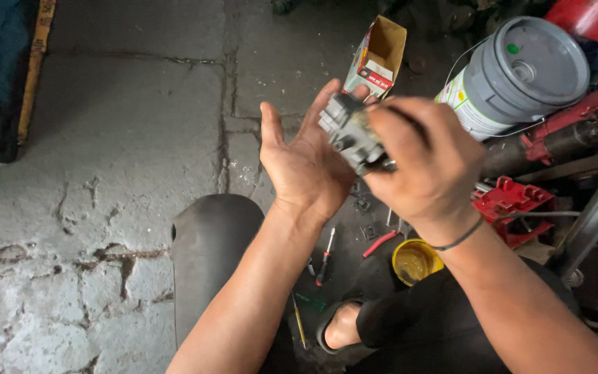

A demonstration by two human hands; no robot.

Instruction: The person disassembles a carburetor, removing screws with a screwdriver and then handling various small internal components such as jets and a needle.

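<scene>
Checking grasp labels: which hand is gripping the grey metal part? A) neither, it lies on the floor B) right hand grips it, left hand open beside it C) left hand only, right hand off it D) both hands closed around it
B: the right hand has its fingers wrapped over the grey metal part, while the left hand is held open, palm up, beside it.

The right hand (pixel 427 163) grips a small grey metal part (pixel 349 131) against the open left hand (pixel 306 163) — palm up. Below, on the cracked concrete floor (pixel 105 173), lie a screwdriver (pixel 324 257) and a yellow cup (pixel 415 261) — a grey bucket (pixel 520 73) stands nearby.
</scene>
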